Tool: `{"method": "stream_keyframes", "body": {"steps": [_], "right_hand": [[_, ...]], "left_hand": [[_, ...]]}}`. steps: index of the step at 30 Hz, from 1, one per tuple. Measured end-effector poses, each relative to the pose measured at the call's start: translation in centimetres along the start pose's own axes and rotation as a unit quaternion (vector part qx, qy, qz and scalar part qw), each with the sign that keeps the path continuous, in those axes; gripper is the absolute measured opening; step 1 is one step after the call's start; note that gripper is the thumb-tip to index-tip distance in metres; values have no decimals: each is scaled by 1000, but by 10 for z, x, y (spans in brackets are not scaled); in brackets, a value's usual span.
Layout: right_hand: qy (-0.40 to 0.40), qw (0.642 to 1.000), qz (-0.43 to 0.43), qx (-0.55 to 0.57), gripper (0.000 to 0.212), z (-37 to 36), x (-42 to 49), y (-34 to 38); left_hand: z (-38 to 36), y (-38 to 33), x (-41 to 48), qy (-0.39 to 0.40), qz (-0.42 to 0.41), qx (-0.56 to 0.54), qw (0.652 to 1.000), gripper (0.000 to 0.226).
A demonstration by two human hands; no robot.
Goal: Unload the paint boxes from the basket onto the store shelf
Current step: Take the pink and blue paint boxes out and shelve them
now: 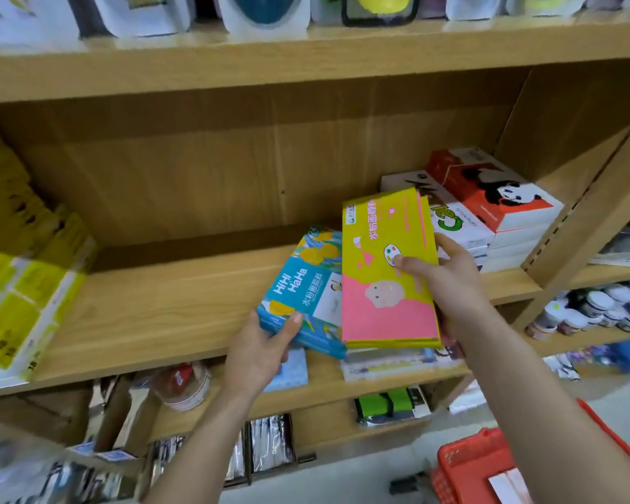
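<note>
Spanning the view: store shelf, wooden, bare on its left half, stocked at right.
Stock at right: panda boxes stacked against the upright; a white box just beside them.
Basket: red, on the floor at lower right, well below the hands; one pale box shows inside.
Yellow-pink box: held by the right hand, thumb on the top face, fingers under the far edge; long axis runs front to back, near end over the shelf's front edge.
Blue box: gripped at its near corner by the left hand; touching the yellow-pink box's left side, tilted leftward.
Judgement: both boxes need pushing rearward along their long axes.
</note>
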State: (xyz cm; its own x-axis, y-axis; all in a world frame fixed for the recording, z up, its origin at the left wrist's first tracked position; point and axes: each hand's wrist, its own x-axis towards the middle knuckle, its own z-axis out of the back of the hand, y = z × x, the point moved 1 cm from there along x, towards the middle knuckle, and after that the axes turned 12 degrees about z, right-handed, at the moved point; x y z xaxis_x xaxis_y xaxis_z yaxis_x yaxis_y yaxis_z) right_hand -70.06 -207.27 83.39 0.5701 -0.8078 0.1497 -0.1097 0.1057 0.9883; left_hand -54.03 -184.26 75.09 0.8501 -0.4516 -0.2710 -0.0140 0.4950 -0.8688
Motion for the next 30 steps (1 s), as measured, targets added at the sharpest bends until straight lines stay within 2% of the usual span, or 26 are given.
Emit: {"method": "stream_keyframes", "body": {"steps": [4,9,12,15,17,19,24,27,30], "right_hand": [[28,999,-9,18,38,-15,25,9],[19,996,-70,56,36,-57,38,-9],[3,995,-98,34,35,-73,34,-27],[-13,994,-97,-48,15,-69,32,-39],[-1,991,-97,-95,16,-64,31,-42],[2,992,-81,-94,13,-56,27,-40],[-19,997,-51,-47,31,-23,-8,-44],[-81,993,-29,-82,32,-4,-32,-53],[-107,984,-13,-141,41,5,-44,-58]], "left_hand": [[15,2,6,-61,-65,221,971,49],[17,6,7,-106,-138,371,912,64],[19,5,9,-143,-178,362,904,60],[18,4,15,-78,-176,276,942,69],[12,2,16,-63,-180,248,950,69],[2,1,14,-70,-176,226,956,68],[-34,-9,17,-88,-159,214,960,72],[-62,-26,27,-96,-197,217,951,83],[-86,-48,39,-74,-180,198,961,80]]}}
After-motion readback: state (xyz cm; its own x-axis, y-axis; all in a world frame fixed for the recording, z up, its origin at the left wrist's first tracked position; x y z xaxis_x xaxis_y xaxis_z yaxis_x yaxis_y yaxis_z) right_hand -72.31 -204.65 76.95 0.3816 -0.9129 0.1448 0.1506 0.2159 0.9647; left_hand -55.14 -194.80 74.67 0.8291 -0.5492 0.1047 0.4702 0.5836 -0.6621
